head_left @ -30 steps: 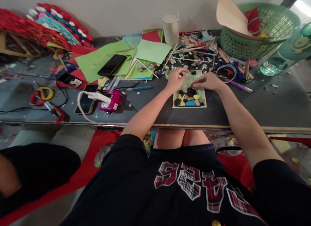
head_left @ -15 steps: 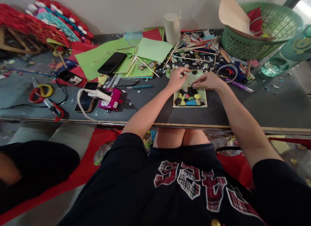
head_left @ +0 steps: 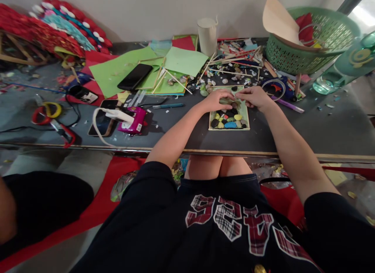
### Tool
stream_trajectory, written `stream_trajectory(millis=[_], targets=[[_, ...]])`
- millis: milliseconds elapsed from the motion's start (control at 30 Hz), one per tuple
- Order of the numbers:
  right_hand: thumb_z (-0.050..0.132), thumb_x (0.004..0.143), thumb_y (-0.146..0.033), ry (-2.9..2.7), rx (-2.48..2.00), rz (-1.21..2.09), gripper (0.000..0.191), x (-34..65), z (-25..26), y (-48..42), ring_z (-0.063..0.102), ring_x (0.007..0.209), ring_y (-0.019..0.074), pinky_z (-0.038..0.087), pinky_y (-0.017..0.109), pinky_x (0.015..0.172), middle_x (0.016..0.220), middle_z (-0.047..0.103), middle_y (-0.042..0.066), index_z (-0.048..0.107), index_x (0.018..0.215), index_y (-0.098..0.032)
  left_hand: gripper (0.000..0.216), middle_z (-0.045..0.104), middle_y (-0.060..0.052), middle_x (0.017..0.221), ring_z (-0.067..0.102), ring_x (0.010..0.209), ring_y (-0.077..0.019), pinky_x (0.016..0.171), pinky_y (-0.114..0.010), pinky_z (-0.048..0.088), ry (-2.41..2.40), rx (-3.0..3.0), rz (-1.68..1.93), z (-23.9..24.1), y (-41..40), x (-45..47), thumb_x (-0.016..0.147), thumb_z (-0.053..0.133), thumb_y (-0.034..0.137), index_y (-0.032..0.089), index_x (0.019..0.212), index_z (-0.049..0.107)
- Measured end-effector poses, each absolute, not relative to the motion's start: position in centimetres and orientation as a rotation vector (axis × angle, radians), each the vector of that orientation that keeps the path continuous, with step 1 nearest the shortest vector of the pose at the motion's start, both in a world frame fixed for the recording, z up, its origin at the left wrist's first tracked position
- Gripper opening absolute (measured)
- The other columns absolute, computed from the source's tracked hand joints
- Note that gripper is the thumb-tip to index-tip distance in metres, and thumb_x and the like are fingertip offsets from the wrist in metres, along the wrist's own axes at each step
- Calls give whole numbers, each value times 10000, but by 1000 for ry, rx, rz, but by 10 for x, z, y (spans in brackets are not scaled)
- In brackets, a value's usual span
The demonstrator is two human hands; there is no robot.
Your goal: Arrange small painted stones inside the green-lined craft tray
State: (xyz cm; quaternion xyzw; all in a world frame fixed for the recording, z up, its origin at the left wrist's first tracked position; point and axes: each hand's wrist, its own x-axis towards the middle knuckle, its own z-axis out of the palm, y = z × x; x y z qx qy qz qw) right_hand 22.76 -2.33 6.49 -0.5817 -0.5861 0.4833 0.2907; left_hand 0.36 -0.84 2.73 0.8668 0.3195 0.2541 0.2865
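Note:
A small green board with a wooden frame (head_left: 247, 120) lies on the dark table in front of me. Painted pebbles (head_left: 230, 121) in black, yellow, blue and green cover its near half. My left hand (head_left: 215, 101) rests over the board's upper part, fingers curled around a greyish pebble (head_left: 225, 101). My right hand (head_left: 254, 96) comes in from the right, its fingertips pinched at a dark pebble right beside the left hand's fingers. What exactly the right fingers grip is too small to see.
Loose pebbles and wooden sticks (head_left: 231, 65) litter the table behind the board. Green paper sheets (head_left: 123, 67) carry a black phone (head_left: 135, 77). A pink device (head_left: 134, 121), another phone, a tape ring (head_left: 274, 88), a green basket (head_left: 310, 38) and a white cup (head_left: 207, 35) stand around. Another person's dark clothing sits at the far left.
My left hand has come down from above the board's far edge onto its upper part and now curls on a pebble. My right hand has shifted slightly towards it.

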Motion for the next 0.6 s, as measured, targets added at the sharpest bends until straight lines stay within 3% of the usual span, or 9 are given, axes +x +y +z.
stream_trajectory(millis=[300,467,600], targets=[[890,726,-187,-1731,-1512,1349,361,231,66,-22,379,410,31,255,217,408,527,598,-44,803,1065,-98,323,726,-105,1314,656,1276,-286,1136,-457,489,866,2345,622,25,-7,5,885,768,375,266,1188,764],[917,682,-293,-1810,-1574,1305,443,234,62,-18,364,451,29,271,234,446,662,685,-3,808,1074,-119,290,771,-98,1221,712,1141,-247,976,-377,555,975,2234,754,24,-10,8,1010,566,390,226,1133,771],[925,636,-392,-1891,-1568,1170,483,236,58,-18,392,500,52,298,241,488,609,643,-9,820,1018,-114,243,788,-93,1156,726,1061,-227,876,-326,556,1056,2220,780,25,-13,12,993,590,324,207,1100,776]])
